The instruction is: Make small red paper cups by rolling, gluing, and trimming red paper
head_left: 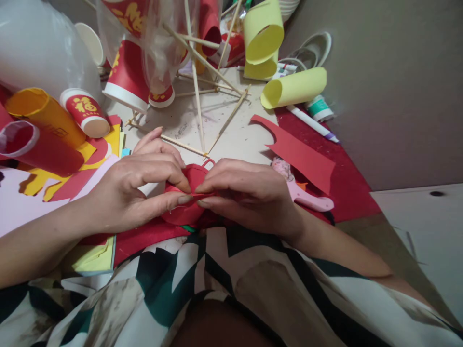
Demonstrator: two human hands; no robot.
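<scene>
Both hands meet over a small red piece (186, 212) that looks like paper or felt, close to my lap. My left hand (144, 180) pinches its edge between thumb and forefinger, the other fingers loosely raised. Right beside that pinch, my right hand (246, 193) grips the same edge with thumb and fingertips. A thin red loop (209, 163) sticks up from the piece, and a bit of green (188, 228) shows beneath it. The part under my right palm is hidden. Just beyond the hands stands a frame of wooden sticks (198, 106).
Red paper cups (126, 77), an orange paper tube (45, 115) and a red tube (43, 147) crowd the left. Yellow paper tubes (294, 87), a marker (313, 124), a cut red sheet (300, 154) and pink-handled scissors (309, 196) lie right. A wall (390, 86) borders the table.
</scene>
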